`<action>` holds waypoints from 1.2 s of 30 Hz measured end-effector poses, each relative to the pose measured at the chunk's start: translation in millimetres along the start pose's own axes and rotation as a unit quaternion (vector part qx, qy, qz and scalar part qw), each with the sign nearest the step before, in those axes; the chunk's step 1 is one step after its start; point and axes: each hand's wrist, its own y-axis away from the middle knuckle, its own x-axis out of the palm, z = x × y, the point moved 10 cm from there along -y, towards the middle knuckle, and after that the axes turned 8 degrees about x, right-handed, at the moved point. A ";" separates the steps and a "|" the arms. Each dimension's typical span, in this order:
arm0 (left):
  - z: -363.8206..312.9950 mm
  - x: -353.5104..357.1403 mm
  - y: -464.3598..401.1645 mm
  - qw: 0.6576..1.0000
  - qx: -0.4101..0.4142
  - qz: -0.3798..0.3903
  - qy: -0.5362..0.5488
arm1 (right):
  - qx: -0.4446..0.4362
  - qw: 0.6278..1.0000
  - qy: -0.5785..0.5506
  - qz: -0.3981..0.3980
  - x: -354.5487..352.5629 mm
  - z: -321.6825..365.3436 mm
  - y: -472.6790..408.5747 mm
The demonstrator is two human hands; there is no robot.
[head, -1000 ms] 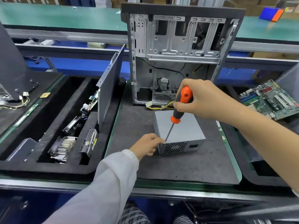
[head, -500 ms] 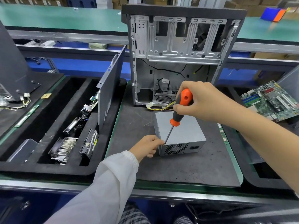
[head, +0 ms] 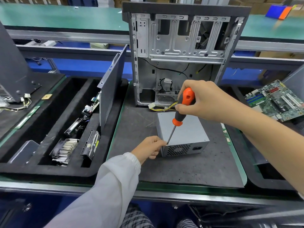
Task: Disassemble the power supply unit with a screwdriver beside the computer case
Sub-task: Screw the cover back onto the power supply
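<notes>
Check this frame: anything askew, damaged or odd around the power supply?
Nothing stands out. The power supply unit sits flat on the mat; the left hand steadies its corner while the right hand holds the screwdriver there.

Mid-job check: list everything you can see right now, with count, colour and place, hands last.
power supply unit: 1, silver, on the grey mat, in front of the case
screwdriver: 1, orange and black handle, tip at the unit's near left top corner
computer case: 1, silver and black, upright, open, behind the unit
mat: 1, dark grey, centre bench
side panel: 1, dark grey, standing left of the case
foam tray: 1, black, left, holding removed parts
motherboard: 1, green, right
left hand: against the unit's left corner
right hand: grips the screwdriver handle
</notes>
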 end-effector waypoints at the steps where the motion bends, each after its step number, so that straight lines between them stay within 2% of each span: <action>1: -0.6 0.3 0.4 1.000 0.000 0.000 0.001 | -0.001 1.000 0.001 0.000 0.2 0.2 0.0; 27: -11.4 -4.5 6.2 0.999 0.005 -0.009 -0.032 | -0.009 0.999 0.035 -0.012 5.2 6.5 -3.3; 31: -34.3 -19.5 6.9 0.997 0.062 -0.044 -0.026 | -0.018 0.997 0.071 0.041 6.8 11.6 -8.5; 36: -78.1 -21.7 13.4 0.986 0.150 -0.013 -0.067 | -0.063 0.982 0.088 0.158 11.6 19.1 -9.9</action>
